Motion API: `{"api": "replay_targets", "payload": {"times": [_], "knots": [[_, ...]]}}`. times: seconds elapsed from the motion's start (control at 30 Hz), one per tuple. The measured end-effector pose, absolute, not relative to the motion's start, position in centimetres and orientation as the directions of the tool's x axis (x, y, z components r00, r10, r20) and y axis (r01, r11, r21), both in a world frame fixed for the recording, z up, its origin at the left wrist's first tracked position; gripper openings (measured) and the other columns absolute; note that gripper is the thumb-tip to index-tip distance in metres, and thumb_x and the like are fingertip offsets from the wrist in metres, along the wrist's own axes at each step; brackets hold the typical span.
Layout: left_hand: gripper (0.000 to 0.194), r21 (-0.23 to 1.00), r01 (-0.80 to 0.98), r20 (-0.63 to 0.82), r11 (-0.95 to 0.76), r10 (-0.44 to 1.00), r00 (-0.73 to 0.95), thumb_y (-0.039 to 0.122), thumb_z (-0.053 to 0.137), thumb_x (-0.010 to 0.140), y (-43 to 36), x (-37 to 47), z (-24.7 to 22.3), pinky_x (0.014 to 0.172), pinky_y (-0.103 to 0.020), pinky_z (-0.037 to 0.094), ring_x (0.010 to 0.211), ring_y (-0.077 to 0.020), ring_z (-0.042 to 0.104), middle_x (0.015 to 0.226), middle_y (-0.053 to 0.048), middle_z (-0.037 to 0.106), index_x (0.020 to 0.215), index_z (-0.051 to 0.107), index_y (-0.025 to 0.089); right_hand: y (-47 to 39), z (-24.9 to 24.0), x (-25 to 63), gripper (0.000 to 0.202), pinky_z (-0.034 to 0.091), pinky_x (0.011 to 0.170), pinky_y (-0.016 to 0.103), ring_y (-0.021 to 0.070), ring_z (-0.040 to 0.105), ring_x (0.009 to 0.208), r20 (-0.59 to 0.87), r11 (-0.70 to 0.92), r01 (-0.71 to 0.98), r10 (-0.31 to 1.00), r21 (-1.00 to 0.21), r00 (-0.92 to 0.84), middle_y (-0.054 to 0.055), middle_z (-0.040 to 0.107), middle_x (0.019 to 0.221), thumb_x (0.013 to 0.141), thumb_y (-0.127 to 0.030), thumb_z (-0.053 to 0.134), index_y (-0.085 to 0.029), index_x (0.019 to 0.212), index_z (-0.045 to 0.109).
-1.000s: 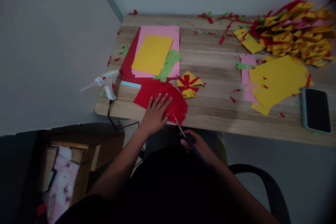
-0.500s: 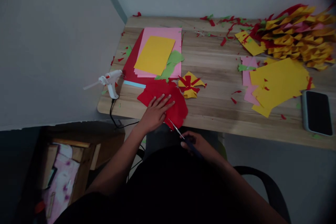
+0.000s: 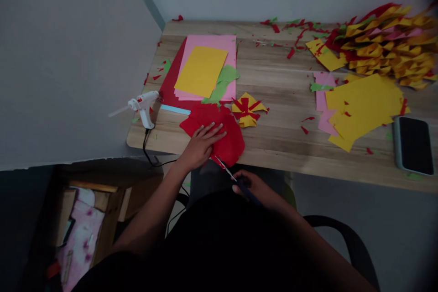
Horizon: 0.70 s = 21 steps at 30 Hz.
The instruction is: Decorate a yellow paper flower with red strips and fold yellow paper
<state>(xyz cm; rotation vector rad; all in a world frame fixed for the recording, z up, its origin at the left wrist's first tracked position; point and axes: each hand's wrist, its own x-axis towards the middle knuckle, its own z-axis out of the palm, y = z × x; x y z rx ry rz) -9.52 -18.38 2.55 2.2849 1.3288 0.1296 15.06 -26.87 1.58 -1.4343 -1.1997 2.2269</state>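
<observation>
Red felt or paper (image 3: 228,132) lies at the table's front edge, its near side hanging slightly over. My left hand (image 3: 202,146) rests flat on it with the fingers spread. A pair of scissors (image 3: 239,182) with dark handles is gripped in my right hand (image 3: 255,187), in front of the edge. The blades point up and left and touch the red piece's near edge. Just right of the red piece sits a yellow and red folded shape (image 3: 248,108). Behind it are a green scrap (image 3: 224,83), a yellow sheet (image 3: 201,70) and pink sheets (image 3: 232,54).
A white glue gun (image 3: 145,105) with a black cord stands at the table's left end. On the right lie yellow sheets (image 3: 366,105), a phone (image 3: 414,146) and a large yellow folded-paper piece (image 3: 390,50). Red and green scraps are strewn along the back. A chair arm (image 3: 349,237) is lower right.
The scissors and my right hand have moved slightly left along the red piece's near edge. My left hand has shifted a little left and stays flat on it.
</observation>
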Motion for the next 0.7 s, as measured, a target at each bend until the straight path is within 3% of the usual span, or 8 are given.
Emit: {"api": "replay_targets", "payload": {"times": [0.1, 0.23, 0.5, 0.7], "knots": [[0.076, 0.479, 0.782, -0.16, -0.399, 0.836, 0.525, 0.006, 0.037, 0.084, -18.3, -9.6, 2.7, 0.124, -0.053, 0.022, 0.154, -0.0205, 0.021, 0.163, 0.004, 0.032, 0.155, 0.036, 0.033, -27.4, 2.9, 15.7, 0.043, 0.043, 0.071, 0.028, 0.0119, 0.05, 0.072, -0.597, -0.58, 0.227, 0.594, -0.782, -0.54, -0.003, 0.055, 0.082, 0.077, -0.051, 0.074, -0.023, 0.104, 0.057], [0.074, 0.513, 0.763, -0.163, -0.394, 0.828, 0.537, 0.007, 0.037, 0.084, -18.3, -9.8, 3.0, 0.125, -0.051, 0.02, 0.154, -0.0198, 0.023, 0.162, 0.005, 0.033, 0.152, 0.041, 0.034, -27.7, 4.7, 17.6, 0.036, 0.043, 0.07, 0.028, 0.0121, 0.05, 0.07, -0.596, -0.587, 0.253, 0.516, -0.769, -0.616, -0.003, 0.057, 0.08, 0.079, -0.047, 0.073, -0.023, 0.102, 0.06], [0.074, 0.544, 0.733, -0.141, -0.408, 0.817, 0.559, 0.005, 0.038, 0.081, -18.2, -10.1, 2.5, 0.124, -0.052, 0.02, 0.154, -0.0185, 0.023, 0.161, 0.007, 0.034, 0.147, 0.048, 0.035, -26.4, 3.8, 20.6, 0.054, 0.045, 0.055, 0.027, 0.0118, 0.051, 0.062, -0.723, -0.677, 0.282, 0.556, -0.68, -0.41, -0.003, 0.054, 0.075, 0.072, -0.062, 0.075, -0.022, 0.104, 0.057], [0.074, 0.554, 0.726, -0.14, -0.408, 0.814, 0.564, 0.004, 0.037, 0.081, -18.2, -10.0, 2.6, 0.125, -0.053, 0.019, 0.154, -0.0181, 0.023, 0.161, 0.007, 0.035, 0.147, 0.048, 0.035, -25.0, 4.5, 20.4, 0.051, 0.047, 0.055, 0.026, 0.0098, 0.053, 0.06, -0.744, -0.712, 0.298, 0.463, -0.636, -0.483, -0.004, 0.056, 0.075, 0.072, -0.063, 0.076, -0.022, 0.098, 0.059]]}}
